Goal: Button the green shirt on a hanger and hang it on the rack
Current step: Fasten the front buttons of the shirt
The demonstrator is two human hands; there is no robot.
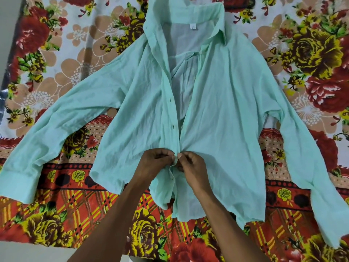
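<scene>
Fingertips (171,155) of our left hand (153,161) pinched the left placket edge at lower centre of the frame, and beside it our right hand (190,164) pinched the facing edge, the two nearly touching. We had the green shirt (217,110) lying flat, sleeves spread, front open above our hands, on the floral bedsheet (56,214).

The white tag (193,26) inside the green shirt (217,110) collar is illegible.
</scene>
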